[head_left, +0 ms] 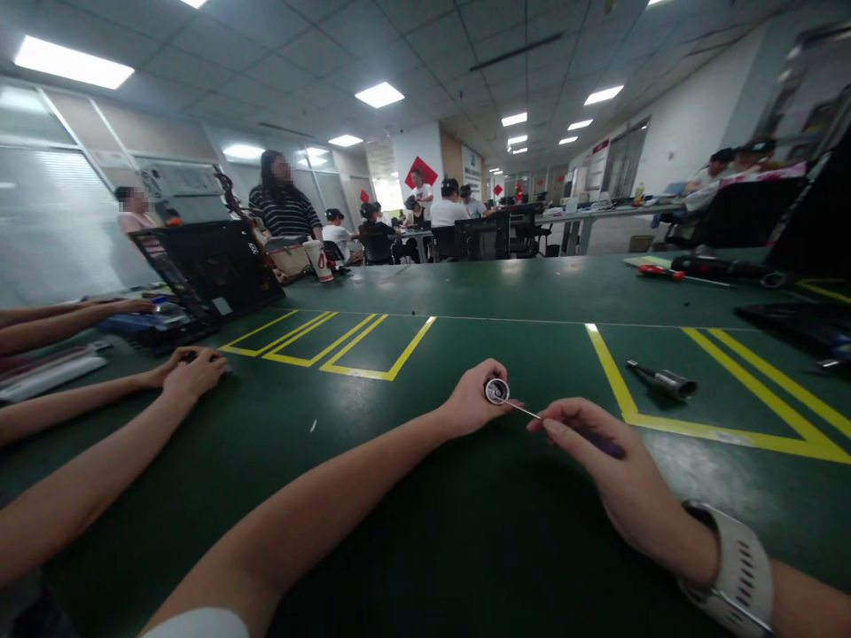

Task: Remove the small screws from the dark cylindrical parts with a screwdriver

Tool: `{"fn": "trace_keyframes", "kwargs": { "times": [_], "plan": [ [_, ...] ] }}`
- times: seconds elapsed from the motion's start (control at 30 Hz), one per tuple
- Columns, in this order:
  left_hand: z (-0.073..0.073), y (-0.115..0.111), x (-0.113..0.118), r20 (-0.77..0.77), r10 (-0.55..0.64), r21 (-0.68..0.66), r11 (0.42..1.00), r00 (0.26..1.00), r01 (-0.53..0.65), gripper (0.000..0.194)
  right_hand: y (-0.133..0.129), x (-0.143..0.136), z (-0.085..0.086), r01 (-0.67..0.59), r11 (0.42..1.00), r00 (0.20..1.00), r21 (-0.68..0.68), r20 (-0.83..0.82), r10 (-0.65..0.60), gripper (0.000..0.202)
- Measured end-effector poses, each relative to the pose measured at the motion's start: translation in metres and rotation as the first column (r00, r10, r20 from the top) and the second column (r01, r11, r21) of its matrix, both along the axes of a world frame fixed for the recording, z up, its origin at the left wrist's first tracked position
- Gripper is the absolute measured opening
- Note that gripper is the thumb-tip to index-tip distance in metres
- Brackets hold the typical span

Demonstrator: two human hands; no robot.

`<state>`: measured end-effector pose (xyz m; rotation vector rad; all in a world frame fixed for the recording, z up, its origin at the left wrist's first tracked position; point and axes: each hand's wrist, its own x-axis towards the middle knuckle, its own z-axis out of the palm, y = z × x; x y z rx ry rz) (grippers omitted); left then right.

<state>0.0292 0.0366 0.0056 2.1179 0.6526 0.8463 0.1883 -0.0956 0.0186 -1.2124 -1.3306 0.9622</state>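
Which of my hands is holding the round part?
Your left hand holds the round part, its open end showing; your right hand instead holds the thin-shafted tool.

The bare left forearm enters from the bottom edge, left of centre, and stretches diagonally forward to the right, its wrist nearly in line with it. The bare left hand is raised at the end, fingers curled inward in a grip. The bare right forearm comes in from the lower right corner, angled forward and left. The bare right hand points leftward, thumb and fingertips drawn together in a pinch. The hands are near each other but apart.
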Motion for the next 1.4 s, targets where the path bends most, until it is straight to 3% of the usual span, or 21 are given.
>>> {"fn": "trace_keyframes", "kwargs": {
  "times": [0.2, 0.5, 0.67, 0.9, 0.97, 1.1, 1.23, 1.4],
  "plan": [
    [-0.003, -0.006, -0.002, -0.062, 0.003, 0.092, 0.996, 0.998, 0.002, 0.026, -0.003, -0.003, 0.007, 0.02, 0.999, 0.982, 0.03, 0.187, -0.026, 0.027],
    [-0.001, -0.012, -0.001, -0.038, 0.109, 0.285, 0.954, 0.993, -0.094, 0.025, -0.006, -0.008, 0.005, -0.022, 1.0, 0.978, 0.006, 0.207, 0.02, 0.023],
    [0.001, -0.013, -0.002, 0.036, 0.079, 0.18, 0.98, 0.996, -0.084, 0.03, -0.005, -0.009, 0.004, -0.051, 0.997, 0.993, -0.063, 0.103, 0.058, 0.024],
    [0.0, -0.013, -0.001, 0.091, 0.018, 0.06, 0.998, 0.996, -0.023, 0.034, -0.001, -0.008, 0.003, -0.111, 0.985, 0.962, -0.131, -0.262, 0.073, 0.024],
    [0.0, -0.013, -0.002, 0.053, 0.042, 0.073, 0.996, 0.998, -0.046, 0.032, -0.001, -0.007, 0.002, -0.104, 0.985, 0.954, -0.135, -0.294, 0.06, 0.024],
    [-0.001, -0.011, -0.003, -0.069, 0.112, 0.192, 0.977, 0.991, -0.097, 0.021, -0.002, -0.007, 0.0, -0.059, 0.988, 0.982, -0.139, -0.186, 0.033, 0.026],
    [-0.001, -0.011, -0.003, -0.175, 0.118, 0.33, 0.942, 0.977, -0.055, 0.014, -0.002, -0.008, 0.001, -0.059, 0.989, 0.989, -0.137, -0.142, 0.039, 0.025],
    [0.0, -0.011, -0.003, -0.167, 0.032, 0.293, 0.956, 0.985, 0.019, 0.015, 0.0, -0.007, 0.003, -0.075, 0.984, 0.963, -0.159, -0.266, 0.031, 0.024]
  ]
}}
